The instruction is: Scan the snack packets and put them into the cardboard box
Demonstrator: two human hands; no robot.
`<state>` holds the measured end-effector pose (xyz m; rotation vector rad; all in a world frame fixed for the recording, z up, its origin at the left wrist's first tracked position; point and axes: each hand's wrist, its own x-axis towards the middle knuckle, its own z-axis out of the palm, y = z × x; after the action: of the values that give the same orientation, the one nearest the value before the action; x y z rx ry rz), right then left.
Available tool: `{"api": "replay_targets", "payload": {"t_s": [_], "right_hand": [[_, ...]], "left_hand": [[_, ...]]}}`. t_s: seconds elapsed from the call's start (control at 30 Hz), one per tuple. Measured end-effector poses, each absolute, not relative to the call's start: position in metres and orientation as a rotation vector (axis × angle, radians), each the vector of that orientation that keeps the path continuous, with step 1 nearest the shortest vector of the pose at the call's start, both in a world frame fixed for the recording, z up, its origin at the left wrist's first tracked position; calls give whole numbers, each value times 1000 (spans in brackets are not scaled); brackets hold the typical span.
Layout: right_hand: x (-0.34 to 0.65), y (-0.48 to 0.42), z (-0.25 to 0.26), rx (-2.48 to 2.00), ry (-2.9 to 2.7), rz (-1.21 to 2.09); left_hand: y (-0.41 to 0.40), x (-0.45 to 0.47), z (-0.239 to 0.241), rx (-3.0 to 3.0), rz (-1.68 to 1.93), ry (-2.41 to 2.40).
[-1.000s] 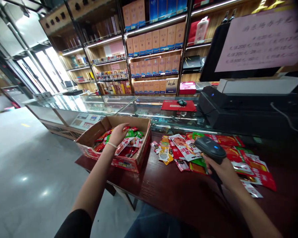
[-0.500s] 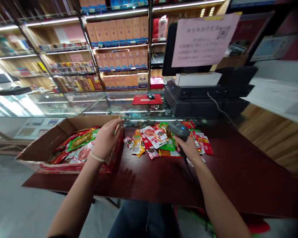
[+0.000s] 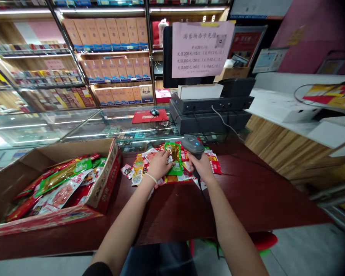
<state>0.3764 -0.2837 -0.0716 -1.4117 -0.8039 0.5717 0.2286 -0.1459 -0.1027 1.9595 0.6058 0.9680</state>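
Note:
My right hand (image 3: 202,168) is wrapped round the handle of a dark grey barcode scanner (image 3: 193,145) with a small blue light on its head. My left hand (image 3: 158,165) lies on a pile of snack packets, fingers spread and reaching the edge of a green and gold packet (image 3: 175,153). Red, white and yellow packets lie around and under both hands, among them a yellow packet (image 3: 138,168) and a red one (image 3: 215,163). Part of the pile is hidden by my hands.
An open cardboard box (image 3: 110,178) of similar packets stands on the left of the dark red table (image 3: 241,199). Behind are a glass counter, a red mouse pad (image 3: 143,116) and a monitor with a pink notice (image 3: 201,50). The scanner's cord hangs over the table's front edge.
My left hand has moved right from beside the cardboard box onto the packet pile. The view has turned to the right. My right hand still holds the scanner over the pile.

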Motion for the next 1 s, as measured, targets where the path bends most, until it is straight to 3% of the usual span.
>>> {"api": "replay_targets", "payload": {"t_s": [0.3,0.5,0.7,0.87,1.0], "right_hand": [[376,-284,-74,-1414,-861,580],[372,-283,-77,-1419,-889,584],[360,-279,-83,-1466,-915,635],[350,-271,-94,-1513,-1010,647],[344,-265,-105,-1492,-1173,462]], "left_hand": [[-150,220,-113,1911,976,626],[-146,199,-110,1442,1341,862],[-129,189,-117,705,1135,837],[-123,185,-117,505,1207,778],[-122,186,-118,444,1249,671]]}}
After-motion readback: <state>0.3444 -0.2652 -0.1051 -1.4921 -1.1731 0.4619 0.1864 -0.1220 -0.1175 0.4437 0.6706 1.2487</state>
